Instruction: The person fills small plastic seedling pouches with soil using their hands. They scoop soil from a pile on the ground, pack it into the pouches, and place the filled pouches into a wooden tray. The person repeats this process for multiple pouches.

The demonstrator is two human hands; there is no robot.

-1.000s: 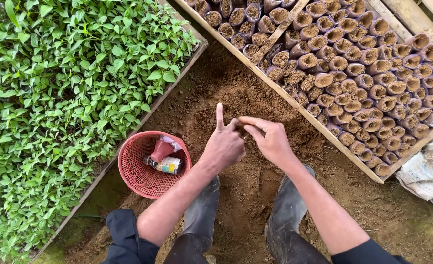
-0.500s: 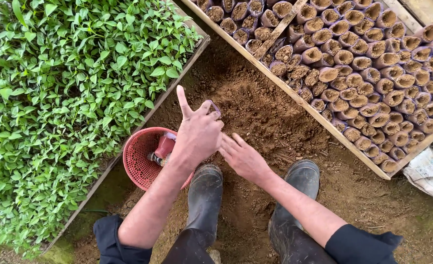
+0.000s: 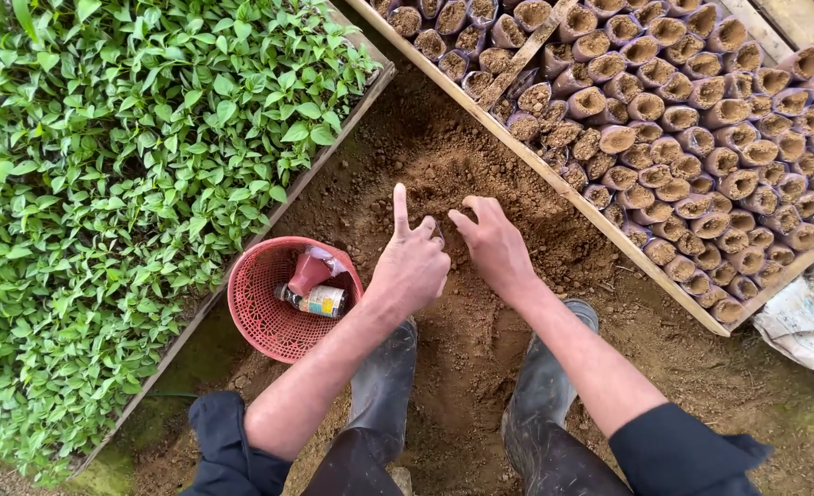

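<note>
My left hand (image 3: 413, 266) hovers over a mound of loose brown soil (image 3: 443, 170), index finger pointing up and the other fingers pinched on a small clear plastic bag (image 3: 438, 235) that barely shows. Just to its right, my right hand (image 3: 491, 243) has its fingers spread and curved down onto the soil, holding nothing that I can see. Both hands nearly touch at the fingertips.
A red mesh basket (image 3: 258, 321) with a small bottle (image 3: 313, 299) sits left of my rubber boots (image 3: 384, 381). A bed of green seedlings (image 3: 122, 174) fills the left. Rows of soil-filled bags (image 3: 701, 138) lie behind a wooden board (image 3: 535, 176). A white sack (image 3: 806, 321) lies at the right.
My left hand swung back from over the basket to the soil mound. My right hand moved forward and up onto the soil beside it.
</note>
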